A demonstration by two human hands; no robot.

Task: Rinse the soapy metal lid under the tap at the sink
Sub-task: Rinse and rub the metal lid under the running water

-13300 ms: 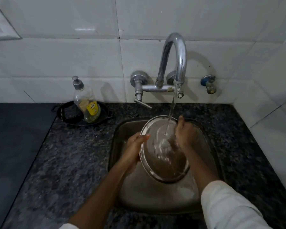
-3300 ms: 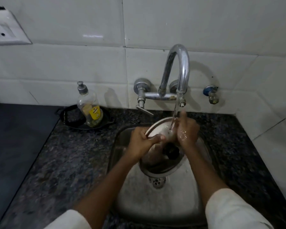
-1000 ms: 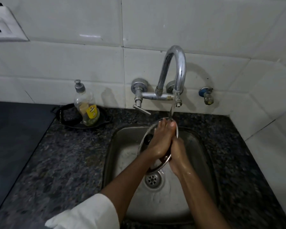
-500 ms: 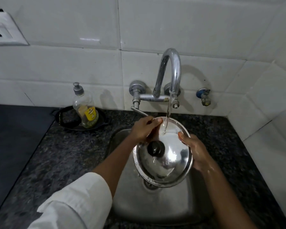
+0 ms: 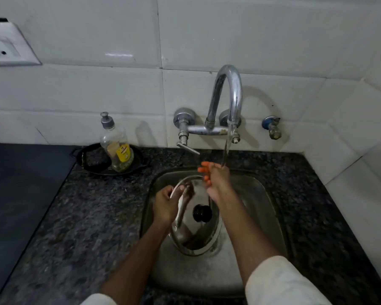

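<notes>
— Holding the metal lid (image 5: 196,219) at its left edge, the left hand (image 5: 166,205) keeps it over the sink (image 5: 264,208). Where is the right hand?

— The right hand (image 5: 216,179) is above the far edge of the lid, under the water stream (image 5: 226,148) from the tap (image 5: 228,100). Its fingers are loosely spread and hold nothing. Whether it touches the lid, one cannot tell.

— And how does the lid stand?

— It is tilted, the top side with the black knob (image 5: 201,213) faces the person, the low edge is near the sink bottom. The left hand grips the rim with the thumb on the top side.

— What is beside the sink?

— A soap bottle (image 5: 117,148) stands in a black pan (image 5: 97,160) on the dark counter (image 5: 86,216), well apart to the left. White sleeves (image 5: 279,282) cover the forearms.
</notes>
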